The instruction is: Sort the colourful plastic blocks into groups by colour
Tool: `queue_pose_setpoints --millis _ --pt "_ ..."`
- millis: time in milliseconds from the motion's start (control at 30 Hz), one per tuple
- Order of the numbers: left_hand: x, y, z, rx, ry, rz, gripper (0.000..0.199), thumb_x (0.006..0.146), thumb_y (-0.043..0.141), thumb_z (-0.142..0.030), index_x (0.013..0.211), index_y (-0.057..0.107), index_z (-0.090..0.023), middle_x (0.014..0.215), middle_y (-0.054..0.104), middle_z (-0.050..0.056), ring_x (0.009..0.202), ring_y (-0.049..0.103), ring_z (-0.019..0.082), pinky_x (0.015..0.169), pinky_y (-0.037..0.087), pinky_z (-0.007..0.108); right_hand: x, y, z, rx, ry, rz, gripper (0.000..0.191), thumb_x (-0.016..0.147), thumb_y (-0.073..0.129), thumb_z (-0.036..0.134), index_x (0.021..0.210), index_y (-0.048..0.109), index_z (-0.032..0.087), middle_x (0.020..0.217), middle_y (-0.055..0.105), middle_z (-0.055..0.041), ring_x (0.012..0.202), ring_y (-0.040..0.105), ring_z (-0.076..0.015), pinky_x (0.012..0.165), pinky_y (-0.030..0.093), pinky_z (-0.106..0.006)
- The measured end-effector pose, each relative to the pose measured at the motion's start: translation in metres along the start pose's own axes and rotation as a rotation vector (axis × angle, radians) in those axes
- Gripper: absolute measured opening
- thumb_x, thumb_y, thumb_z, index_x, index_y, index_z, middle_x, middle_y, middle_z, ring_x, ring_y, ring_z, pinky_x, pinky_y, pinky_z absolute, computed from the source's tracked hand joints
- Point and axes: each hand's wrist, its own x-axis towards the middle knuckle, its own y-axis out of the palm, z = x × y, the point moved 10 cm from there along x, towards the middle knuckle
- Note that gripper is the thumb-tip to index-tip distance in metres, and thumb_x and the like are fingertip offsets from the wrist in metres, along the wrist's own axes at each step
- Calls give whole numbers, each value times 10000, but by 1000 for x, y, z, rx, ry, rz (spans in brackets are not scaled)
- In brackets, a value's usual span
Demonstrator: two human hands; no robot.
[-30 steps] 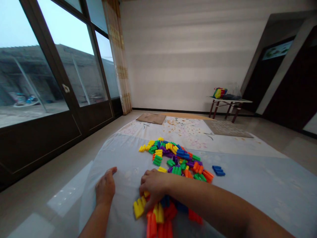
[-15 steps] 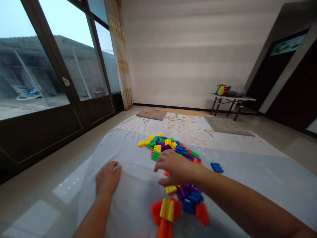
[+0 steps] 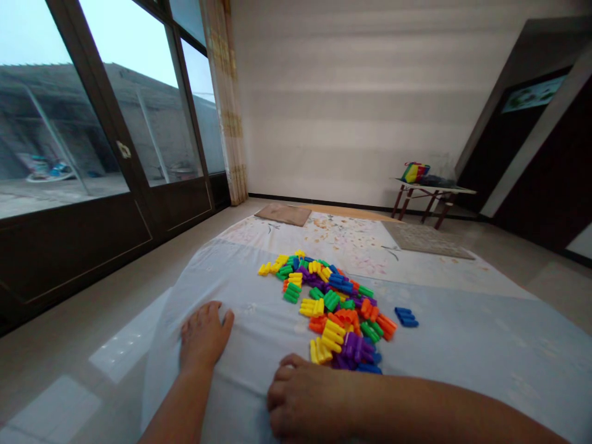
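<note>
Hands and blocks on the pale blue cloth (image 3: 259,333), head view. The pile of plastic blocks (image 3: 331,301) (each block a row of short tubes joined side by side) lay fwd and slightly right of the R hand (image 3: 300,398), and to the right of the L hand (image 3: 204,336); the R hand was the nearer. The pile's long axis ran away from the person, w/ its far end leaning left. Closest to the R hand was a yellow block (image 3: 320,351), just beyond the hand's far edge; contact btwn the two could not be told. Its tubes pointed roughly fwd, whereas those of the adj. second yellow block (image 3: 333,336) slanted crosswise. Purple blocks (image 3: 355,350) lay just right of both. R hand: palm down, fingers curled, low over the cloth; whether they held anything was hidden. L hand: fingers loosely spread, thumb apart, no block visible in it, apparently resting on the cloth. A lone blue block (image 3: 406,317) sat apart, right of the pile, tubes approx. crosswise.
</note>
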Motion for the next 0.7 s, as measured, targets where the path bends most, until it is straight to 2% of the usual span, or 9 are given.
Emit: queue_pose_setpoints --millis 67,133,200,267,367,433,533,600,700 --pt "0 4 1 15 -2 18 561 852 293 -428 1266 503 -113 1322 515 155 1226 437 307 1052 274 475 -20 -3 -20 41 79 134 159 735 677 365 780 684 213 823 685 -22 854 581 -221 835 393 -389" --pt "0 10 1 61 -5 58 598 857 286 -444 1340 445 -128 1401 451 139 1296 369 299 1082 231 468 -33 -6 -41 172 136 272 193 743 669 405 827 709 236 795 695 -14 841 601 -209 799 411 -353" --pt "-1 16 1 128 -10 106 614 865 266 -458 1391 387 -165 1460 389 111 1353 293 289 1104 187 461 -30 -16 -69 330 201 302 257 797 609 462 919 711 260 839 706 2 812 619 -171 747 428 -292" --pt "-2 19 2 186 -17 143 610 871 244 -463 1413 352 -202 1489 349 86 1385 235 285 1116 149 464 -10 -33 -114 367 323 172 304 830 570 464 1020 689 259 966 701 -7 860 622 -160 757 435 -267" --pt "-2 21 3 241 -27 179 610 874 218 -470 1422 327 -227 1507 315 68 1400 200 283 1120 126 476 36 -51 -187 136 524 -57 392 803 605 441 1129 641 225 1133 650 -71 1082 550 -235 916 394 -356" --pt "-2 21 5 272 -33 184 609 873 213 -473 1426 316 -239 1514 303 55 1403 194 278 1122 121 474 65 -43 -226 59 633 -104 504 775 608 512 1201 594 242 1244 587 -89 1184 476 -269 986 348 -428" --pt "-1 22 7 316 -48 188 604 869 225 -477 1426 311 -260 1515 300 32 1406 190 267 1124 119 464 94 -16 -268 50 750 -54 668 727 574 649 1272 532 265 1403 441 -115 1317 322 -325 1048 232 -552" --pt "-1 22 8 336 -59 192 600 868 232 -477 1424 311 -267 1515 299 24 1407 187 262 1123 123 457 95 2 -286 60 819 23 682 728 540 673 1287 511 282 1407 434 -119 1325 312 -344 1038 204 -605" --pt "-1 21 9 352 -72 197 593 869 237 -469 1423 312 -272 1517 295 22 1407 188 259 1122 126 452 75 13 -299 37 886 104 572 791 478 602 1267 522 287 1304 535 -120 1226 445 -329 977 306 -603"
